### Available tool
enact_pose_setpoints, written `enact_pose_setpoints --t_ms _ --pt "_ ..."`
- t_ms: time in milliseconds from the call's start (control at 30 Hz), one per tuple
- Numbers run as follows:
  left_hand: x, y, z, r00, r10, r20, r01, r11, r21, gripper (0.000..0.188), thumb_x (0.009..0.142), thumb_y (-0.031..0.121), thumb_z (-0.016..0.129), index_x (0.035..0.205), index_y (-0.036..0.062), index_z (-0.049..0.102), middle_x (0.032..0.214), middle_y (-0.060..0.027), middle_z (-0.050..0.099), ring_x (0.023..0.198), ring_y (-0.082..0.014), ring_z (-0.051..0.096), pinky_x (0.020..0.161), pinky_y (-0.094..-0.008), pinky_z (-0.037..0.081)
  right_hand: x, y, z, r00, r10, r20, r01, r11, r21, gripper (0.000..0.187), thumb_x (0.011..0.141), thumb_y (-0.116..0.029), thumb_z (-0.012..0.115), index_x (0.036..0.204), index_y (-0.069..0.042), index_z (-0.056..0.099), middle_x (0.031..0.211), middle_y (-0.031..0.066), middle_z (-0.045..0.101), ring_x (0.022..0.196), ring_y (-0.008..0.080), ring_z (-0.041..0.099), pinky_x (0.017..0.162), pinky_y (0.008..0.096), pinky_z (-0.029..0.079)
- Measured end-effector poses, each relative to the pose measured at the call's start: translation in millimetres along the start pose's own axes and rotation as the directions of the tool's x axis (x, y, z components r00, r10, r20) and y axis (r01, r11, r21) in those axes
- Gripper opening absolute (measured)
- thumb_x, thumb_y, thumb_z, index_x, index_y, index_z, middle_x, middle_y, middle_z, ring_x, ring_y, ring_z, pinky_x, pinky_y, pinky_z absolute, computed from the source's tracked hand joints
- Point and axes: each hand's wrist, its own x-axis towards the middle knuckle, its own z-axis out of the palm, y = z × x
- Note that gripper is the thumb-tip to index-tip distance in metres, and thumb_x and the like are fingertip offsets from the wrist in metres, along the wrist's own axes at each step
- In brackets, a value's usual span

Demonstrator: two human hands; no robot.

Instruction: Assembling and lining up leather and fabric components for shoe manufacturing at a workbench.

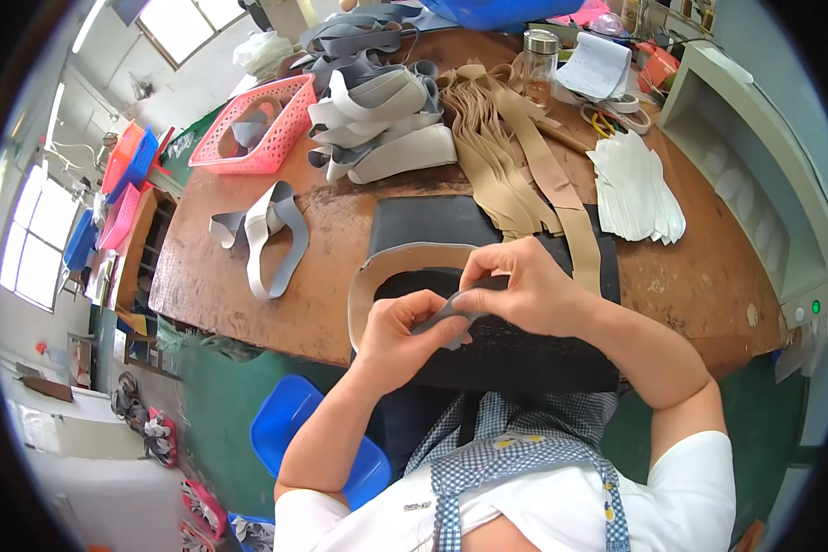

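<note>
While both hands meet over a black mat (524,354) at the tabletop's (248,294) near edge, the left hand (397,327) and right hand (524,285) each pinch one grey strap (451,313) between them. Beyond lie tan strips (515,156), grey bands (377,120) and a pink basket (258,129).

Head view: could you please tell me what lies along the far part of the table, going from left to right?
Pink basket → pile of grey straps → tan straps → stack of white pieces.
</note>
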Motion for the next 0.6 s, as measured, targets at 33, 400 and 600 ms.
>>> enact_pose_setpoints --t_ms 33,400,600 --pt "0.0 0.0 -3.5 1.000 0.004 -0.006 -0.004 1.000 -0.002 0.014 0.091 0.011 0.071 0.093 -0.0031 0.070 0.083 -0.0064 0.074 0.079 -0.0079 0.068 0.073 -0.0221 0.053 3.9 -1.4 1.8 0.995 0.101 0.000 -0.100 0.984 0.149 0.016 0.084 -0.011 0.077 0.084 0.002 0.067 0.072 0.0043 0.065 0.064 0.0091 0.057 0.058 0.0255 0.045" --pt "-14.2 -3.0 -8.6 0.957 0.238 -0.164 -0.160 0.908 0.386 0.014 0.096 0.010 0.065 0.098 -0.0038 0.065 0.078 -0.0076 0.069 0.067 -0.0126 0.067 0.060 -0.0258 0.052 2.2 -5.3 20.4 0.985 0.172 0.028 -0.172 0.930 0.325 0.014 0.093 -0.011 0.070 0.088 0.002 0.068 0.070 0.0014 0.066 0.060 0.0051 0.060 0.052 0.0227 0.045" --pt "-30.2 -26.1 -50.6 0.976 0.171 -0.137 -0.104 0.912 0.398 0.017 0.092 0.007 0.064 0.107 0.0016 0.067 0.089 -0.0134 0.070 0.083 -0.0281 0.069 0.078 -0.0322 0.054 -20.4 3.0 9.8 0.965 0.144 0.219 -0.131 0.989 -0.071 0.017 0.092 -0.020 0.070 0.088 -0.003 0.071 0.074 0.0098 0.070 0.066 0.0225 0.069 0.061 0.0309 0.052"
